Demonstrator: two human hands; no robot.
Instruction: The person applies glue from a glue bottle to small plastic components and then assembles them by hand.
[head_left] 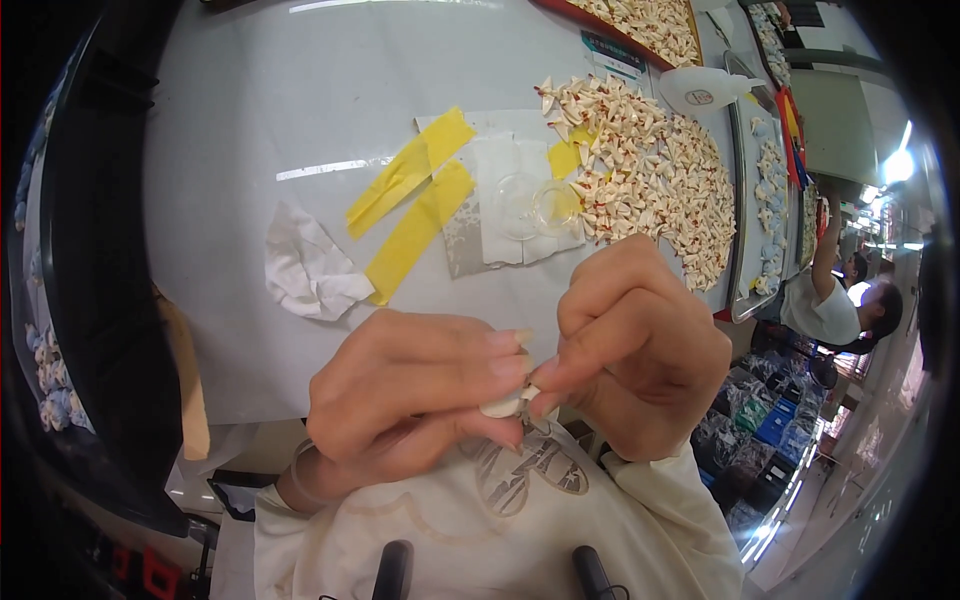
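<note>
My left hand (410, 395) and my right hand (635, 350) meet close in front of my chest, below the table edge. Between their fingertips they pinch one small white folded piece (505, 404), mostly hidden by the fingers. On the white table (250, 130) above them lies a big heap of similar small white pieces with red marks (655, 180). A small clear glass dish (530, 205) stands on a white paper square just left of the heap.
Yellow tape strips (415, 200) and a crumpled white tissue (310, 270) lie mid-table. A white squeeze bottle (700, 92) lies behind the heap. Metal trays of pale pieces (765, 200) line the right edge. Another person (840, 300) works beyond, far right.
</note>
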